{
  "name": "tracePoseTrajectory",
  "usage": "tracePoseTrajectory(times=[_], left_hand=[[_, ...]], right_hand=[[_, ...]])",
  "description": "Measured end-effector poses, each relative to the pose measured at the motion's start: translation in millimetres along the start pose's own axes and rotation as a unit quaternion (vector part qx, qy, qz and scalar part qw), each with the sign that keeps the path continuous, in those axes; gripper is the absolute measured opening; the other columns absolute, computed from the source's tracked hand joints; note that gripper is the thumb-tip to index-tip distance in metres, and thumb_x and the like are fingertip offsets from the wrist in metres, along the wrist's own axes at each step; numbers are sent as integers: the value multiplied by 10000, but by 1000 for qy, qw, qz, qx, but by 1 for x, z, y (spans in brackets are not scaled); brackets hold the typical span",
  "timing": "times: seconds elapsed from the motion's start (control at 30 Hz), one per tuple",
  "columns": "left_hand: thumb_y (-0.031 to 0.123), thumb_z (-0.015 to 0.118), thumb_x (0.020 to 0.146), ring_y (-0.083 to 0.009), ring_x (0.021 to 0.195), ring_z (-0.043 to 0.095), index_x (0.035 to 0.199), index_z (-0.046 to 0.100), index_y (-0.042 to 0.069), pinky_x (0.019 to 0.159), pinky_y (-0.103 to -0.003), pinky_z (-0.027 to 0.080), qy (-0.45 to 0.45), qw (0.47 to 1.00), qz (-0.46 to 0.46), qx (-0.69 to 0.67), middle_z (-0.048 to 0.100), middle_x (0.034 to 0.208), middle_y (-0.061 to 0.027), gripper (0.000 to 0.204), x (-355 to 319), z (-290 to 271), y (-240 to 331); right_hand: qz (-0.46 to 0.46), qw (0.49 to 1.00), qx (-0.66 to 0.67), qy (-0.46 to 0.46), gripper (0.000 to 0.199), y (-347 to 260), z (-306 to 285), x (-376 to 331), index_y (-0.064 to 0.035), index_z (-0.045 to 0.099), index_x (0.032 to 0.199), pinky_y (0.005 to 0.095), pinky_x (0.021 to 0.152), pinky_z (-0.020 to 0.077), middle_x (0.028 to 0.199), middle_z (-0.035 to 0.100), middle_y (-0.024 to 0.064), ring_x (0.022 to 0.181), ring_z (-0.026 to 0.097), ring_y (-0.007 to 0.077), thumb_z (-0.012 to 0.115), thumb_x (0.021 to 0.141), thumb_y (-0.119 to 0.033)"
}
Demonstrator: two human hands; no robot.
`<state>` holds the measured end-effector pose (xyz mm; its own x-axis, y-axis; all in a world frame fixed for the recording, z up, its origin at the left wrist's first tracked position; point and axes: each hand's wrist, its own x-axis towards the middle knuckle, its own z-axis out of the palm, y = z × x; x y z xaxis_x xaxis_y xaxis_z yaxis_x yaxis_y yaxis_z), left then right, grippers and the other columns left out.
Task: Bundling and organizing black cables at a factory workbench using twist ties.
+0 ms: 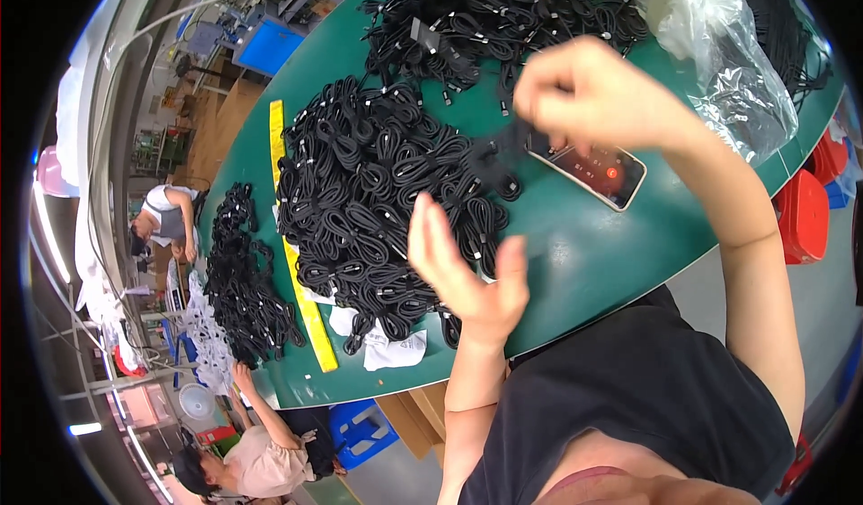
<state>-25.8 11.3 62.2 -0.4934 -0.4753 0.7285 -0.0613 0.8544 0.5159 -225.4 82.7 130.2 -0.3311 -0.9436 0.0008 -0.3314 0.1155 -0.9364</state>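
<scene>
My left hand (467, 280) is open, fingers spread, over the near right edge of a big pile of coiled black cables (369, 190). It holds nothing that I can see. My right hand (584, 92) is raised above a phone (598, 174) with a lit screen, its fingers curled in and slightly blurred. Just below those fingertips is a motion-smeared black cable bundle (496, 156), by the pile's right side. Whether the fingers touch it, I cannot tell. Farther back lies a heap of loose, uncoiled black cables (503, 15).
A yellow strip (301, 280) runs across the green table (575, 271), left of the pile. Beyond it lie more black cables (238, 280). White packets (395, 350) sit at the near edge, clear plastic bags (733, 65) at far right. Two people work at left; red stools (803, 217) stand right.
</scene>
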Motion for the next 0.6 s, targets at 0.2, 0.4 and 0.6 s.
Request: tracePoseTrajectory(times=[0.2,0.4,0.6], left_hand=[[93,587,826,-155,763,537,1227,435,-12,650,-266,442,-106,952,-250,-143,540,907,-106,442,-32,-16,-22],[184,511,896,-141,694,559,1146,469,-29,618,-261,472,-43,796,-389,-461,576,856,-93,331,-30,-19,-11],[215,513,891,-172,742,578,1131,474,-34,654,-291,478,-48,756,-397,-519,584,891,-112,348,-42,-20,-11]], right_hand=[[-48,990,127,-49,440,45,57,-20,-14,468,1199,299,703,464,947,593,128,840,574,188,546,867,-292],[-49,827,-551,105,729,109,73,-14,-47,377,1261,501,949,272,1155,466,171,1105,409,334,677,693,-392],[87,842,-522,103,741,117,57,-21,-70,356,1288,447,885,310,1092,496,133,1012,457,300,642,694,-410]])
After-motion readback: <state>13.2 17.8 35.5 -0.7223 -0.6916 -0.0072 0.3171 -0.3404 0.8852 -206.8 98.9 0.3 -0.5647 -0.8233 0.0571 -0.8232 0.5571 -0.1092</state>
